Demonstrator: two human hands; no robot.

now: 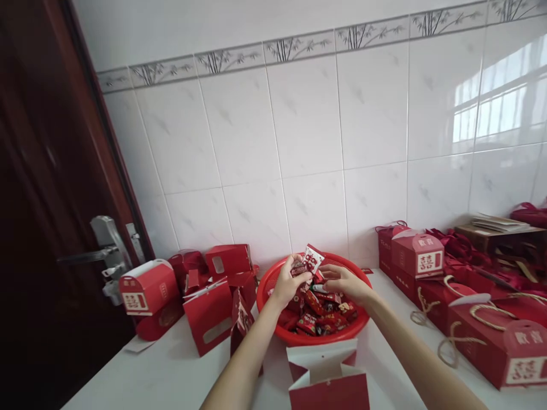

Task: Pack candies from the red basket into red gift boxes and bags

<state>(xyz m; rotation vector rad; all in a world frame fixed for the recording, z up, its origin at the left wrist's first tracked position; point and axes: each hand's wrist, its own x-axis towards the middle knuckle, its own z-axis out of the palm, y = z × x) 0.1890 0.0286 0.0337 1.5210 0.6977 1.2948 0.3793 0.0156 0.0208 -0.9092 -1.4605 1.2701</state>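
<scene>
My left hand [292, 280] is closed around small candy packets, among them a red-and-white candy packet [313, 259] that sticks up from the fingers. Close beside it, my right hand [344, 282] has its fingers curved and apart, with nothing plainly between them; whether its fingertips touch the packets I cannot tell. Both hands are over a round red plastic basket [314, 340] that holds many wrapped candies [327, 319], mostly red. In front of the basket, a red gift box [329, 393] stands with its top flaps open and its white inside showing.
To the left stand several red boxes [207, 316], some closed, near a dark door [47, 171] with a metal handle. Along the right are red boxes with rope handles [491, 336] and dark red ribbons [464, 250]. A white tiled wall [307, 125] rises behind the white table [158, 376].
</scene>
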